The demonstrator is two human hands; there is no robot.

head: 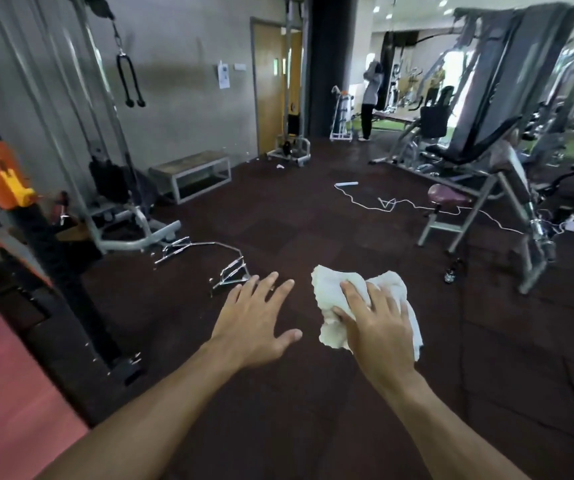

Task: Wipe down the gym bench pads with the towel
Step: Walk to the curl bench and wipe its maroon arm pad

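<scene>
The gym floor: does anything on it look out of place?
Yes. A white cable trails loose across the dark floor toward the incline bench, a likely trip hazard. Chrome handle attachments also lie loose beside the cable machine.

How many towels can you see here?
1: a white towel, held in the right hand out in front. The left hand is empty. Others may be hidden behind machines.

The towel (334, 299) is partly covered by the right hand (377, 327); whether fingers curl under it cannot be told. Right of the towel, the bench (486, 112) is blurred, its top cut off by the frame edge. Far left of the towel, a pink pad (4, 382) is cropped and smeared. Beyond the towel, a distant person (370, 98) is too small to make out.
</scene>
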